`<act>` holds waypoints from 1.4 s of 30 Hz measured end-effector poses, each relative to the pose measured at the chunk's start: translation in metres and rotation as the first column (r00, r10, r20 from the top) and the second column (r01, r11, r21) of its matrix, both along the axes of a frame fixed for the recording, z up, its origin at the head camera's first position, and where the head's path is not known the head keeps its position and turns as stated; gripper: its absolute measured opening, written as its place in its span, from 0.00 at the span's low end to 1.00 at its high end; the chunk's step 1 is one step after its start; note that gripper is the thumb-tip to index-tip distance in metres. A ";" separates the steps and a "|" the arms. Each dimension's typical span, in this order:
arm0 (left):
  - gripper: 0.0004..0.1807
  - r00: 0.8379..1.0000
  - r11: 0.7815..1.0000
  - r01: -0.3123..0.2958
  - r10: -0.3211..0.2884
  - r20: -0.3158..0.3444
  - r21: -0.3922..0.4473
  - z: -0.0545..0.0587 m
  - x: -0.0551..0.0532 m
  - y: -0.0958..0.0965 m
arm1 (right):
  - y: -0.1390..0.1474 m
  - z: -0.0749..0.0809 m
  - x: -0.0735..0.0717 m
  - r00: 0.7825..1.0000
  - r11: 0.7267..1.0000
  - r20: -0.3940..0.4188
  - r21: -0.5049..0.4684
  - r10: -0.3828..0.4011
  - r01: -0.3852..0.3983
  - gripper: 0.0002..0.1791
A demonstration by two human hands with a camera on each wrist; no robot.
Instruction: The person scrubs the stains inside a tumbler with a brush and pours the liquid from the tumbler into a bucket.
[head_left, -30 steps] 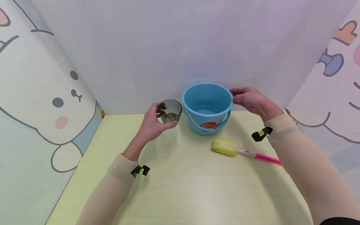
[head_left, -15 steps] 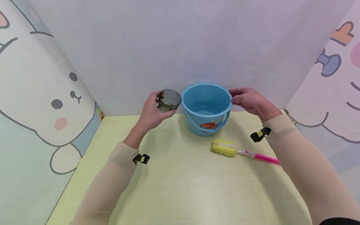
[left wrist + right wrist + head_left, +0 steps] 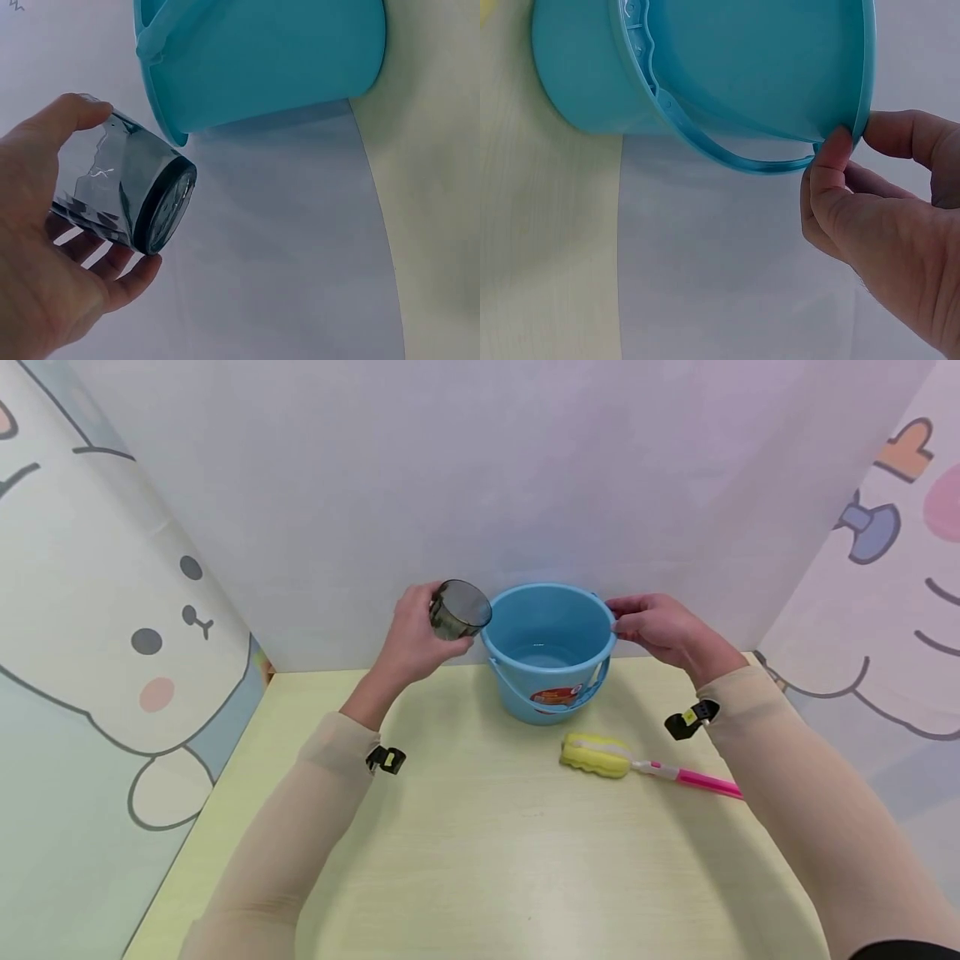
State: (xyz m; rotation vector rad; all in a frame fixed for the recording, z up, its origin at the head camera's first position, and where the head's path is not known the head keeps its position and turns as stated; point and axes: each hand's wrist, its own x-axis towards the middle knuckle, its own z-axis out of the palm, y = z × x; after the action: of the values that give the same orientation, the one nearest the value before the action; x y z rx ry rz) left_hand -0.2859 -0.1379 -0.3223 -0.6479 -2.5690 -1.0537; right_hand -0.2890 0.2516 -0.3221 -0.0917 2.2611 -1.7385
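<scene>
My left hand (image 3: 420,635) grips a dark, see-through glass cup (image 3: 453,614) at the left rim of a blue bucket (image 3: 517,685). The cup is raised off the table and tilts toward the bucket, with liquid inside it. In the left wrist view, thumb and fingers wrap around the glass (image 3: 120,172), its base facing the camera. On the other side, my right hand (image 3: 663,631) pinches the bucket's right rim near the handle joint, as the right wrist view (image 3: 885,202) confirms. Some clear liquid lies at the bottom of the bucket.
A sponge brush (image 3: 596,755) with a yellow head and pink handle lies on the pale table (image 3: 480,843), in front of the bucket. Part of its handle is hidden by the right sleeve (image 3: 780,760). A white wall (image 3: 360,510) stands behind the bucket.
My left hand has lifted the cup and brought it to the bucket's rim, tipping it further toward the bucket. My right hand stays at the bucket's rim.
</scene>
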 end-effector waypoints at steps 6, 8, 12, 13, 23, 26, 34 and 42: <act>0.47 1.000 0.996 -0.019 0.017 -0.021 -0.083 0.006 -0.006 0.007 | -0.001 0.001 0.001 1.000 1.000 0.009 0.001 -0.014 0.014 0.32; 0.47 1.000 0.994 -0.023 0.020 -0.024 -0.104 0.008 -0.008 0.010 | -0.001 0.001 0.001 1.000 1.000 0.010 0.003 -0.016 0.016 0.32; 0.48 0.999 0.991 -0.024 0.019 -0.038 -0.133 0.010 -0.011 0.013 | -0.002 0.002 0.001 1.000 1.000 0.010 0.003 -0.019 0.019 0.32; 0.48 0.999 0.990 -0.024 0.018 -0.045 -0.140 0.010 -0.012 0.014 | -0.003 0.002 0.001 1.000 1.000 0.010 0.000 -0.020 0.020 0.32; 0.49 0.996 0.972 -0.038 0.017 -0.093 -0.233 0.013 -0.019 0.019 | -0.004 0.001 0.000 1.000 1.000 0.009 -0.002 -0.017 0.017 0.32; 0.48 0.995 0.967 -0.043 0.019 -0.096 -0.252 0.015 -0.021 0.020 | -0.004 0.001 0.000 1.000 1.000 0.012 -0.002 -0.017 0.017 0.32; 0.48 0.995 0.950 -0.056 0.028 -0.095 -0.308 0.020 -0.022 0.027 | -0.004 0.002 0.000 1.000 1.000 0.011 -0.001 -0.017 0.017 0.32; 0.48 0.994 0.927 -0.069 0.035 -0.099 -0.369 0.024 -0.022 0.032 | -0.004 0.002 0.000 0.999 1.000 0.018 -0.001 -0.027 0.027 0.32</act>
State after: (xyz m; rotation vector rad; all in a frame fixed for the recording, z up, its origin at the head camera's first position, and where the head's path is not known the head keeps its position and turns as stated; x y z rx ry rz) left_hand -0.3079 -0.1063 -0.2984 -0.6917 -2.7092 -0.5054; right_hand -0.2886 0.2476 -0.3197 -0.0458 2.2588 -1.7480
